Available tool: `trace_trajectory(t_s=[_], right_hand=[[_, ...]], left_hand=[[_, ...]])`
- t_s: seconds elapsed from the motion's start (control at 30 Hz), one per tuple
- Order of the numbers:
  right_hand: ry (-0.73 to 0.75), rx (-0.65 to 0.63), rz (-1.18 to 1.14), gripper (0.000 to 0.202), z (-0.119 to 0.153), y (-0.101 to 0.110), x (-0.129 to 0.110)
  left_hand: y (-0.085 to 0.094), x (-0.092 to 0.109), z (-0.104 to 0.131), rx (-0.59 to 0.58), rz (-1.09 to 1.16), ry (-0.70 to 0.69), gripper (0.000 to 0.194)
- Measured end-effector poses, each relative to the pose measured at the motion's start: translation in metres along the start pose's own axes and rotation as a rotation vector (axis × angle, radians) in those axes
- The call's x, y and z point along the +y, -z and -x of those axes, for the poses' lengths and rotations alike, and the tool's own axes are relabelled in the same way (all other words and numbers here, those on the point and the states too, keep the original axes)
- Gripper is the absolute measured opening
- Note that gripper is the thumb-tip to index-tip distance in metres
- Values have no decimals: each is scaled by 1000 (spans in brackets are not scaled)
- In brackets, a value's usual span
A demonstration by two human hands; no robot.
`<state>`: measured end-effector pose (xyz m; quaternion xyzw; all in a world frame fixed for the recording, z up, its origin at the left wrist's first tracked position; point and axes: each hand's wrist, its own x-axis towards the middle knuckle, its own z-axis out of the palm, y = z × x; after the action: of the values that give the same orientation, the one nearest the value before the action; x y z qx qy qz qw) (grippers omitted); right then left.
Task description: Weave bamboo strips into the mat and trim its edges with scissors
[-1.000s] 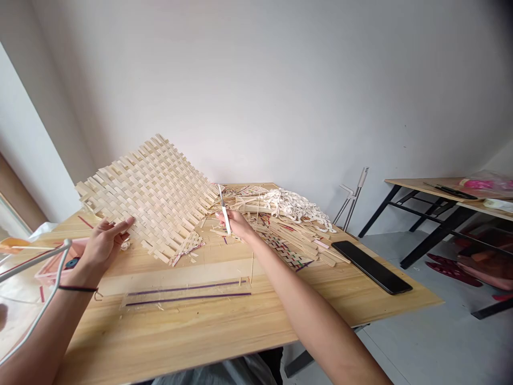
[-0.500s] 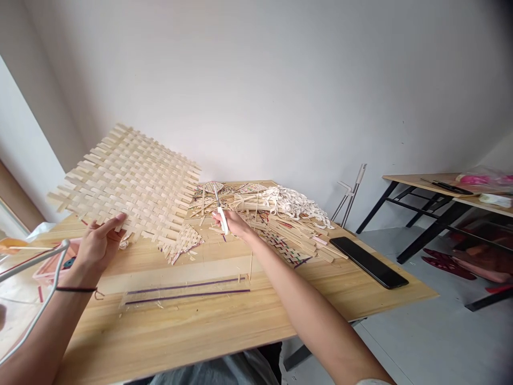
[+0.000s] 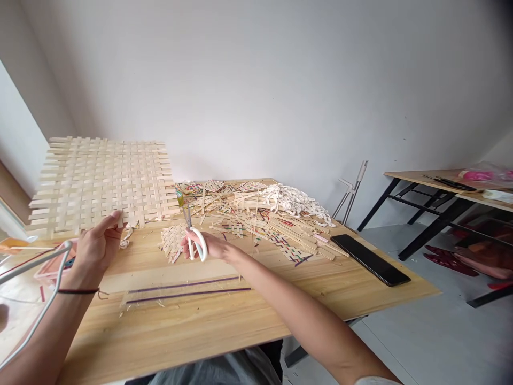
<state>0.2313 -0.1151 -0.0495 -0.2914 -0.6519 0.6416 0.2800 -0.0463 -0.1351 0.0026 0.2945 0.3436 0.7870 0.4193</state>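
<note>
My left hand [image 3: 100, 240] pinches the lower edge of a pale woven strip mat [image 3: 108, 182], thumb on its front. The mat is raised at a slant over the table's left side, its strip ends sticking out unevenly around the border. In my right hand [image 3: 210, 246] is a pair of white-handled scissors [image 3: 199, 243], blades pointing up and away, just right of the mat and apart from it. Behind that hand a small woven piece [image 3: 171, 241] lies on the table. Two dark purple strips [image 3: 188, 293] lie side by side near the front.
Loose strips and woven scraps [image 3: 280, 240] cover the table's back right, with a heap of white cord [image 3: 296, 200]. A black phone [image 3: 368, 259] lies near the right edge. At left stand a pink box [image 3: 50, 267] and a white curved rod [image 3: 60, 278].
The mat has turned to sit squarer and has shifted left. My right hand has brought the scissors left and nearer to me, and their handles now show more fully.
</note>
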Motion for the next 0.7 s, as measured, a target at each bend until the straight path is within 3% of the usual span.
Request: trace_trajectory(t_s=[0.2, 0.47, 0.7], right_hand=[[38, -22, -40, 62, 5, -19, 2], [58, 42, 10, 67, -2, -10, 12], [55, 112, 6, 68, -9, -4, 21]], left_hand=[[-3, -3, 6, -2, -13, -30, 22], [-3, -10, 11, -73, -117, 54, 19], [-3, -14, 16, -220, -223, 101, 16]])
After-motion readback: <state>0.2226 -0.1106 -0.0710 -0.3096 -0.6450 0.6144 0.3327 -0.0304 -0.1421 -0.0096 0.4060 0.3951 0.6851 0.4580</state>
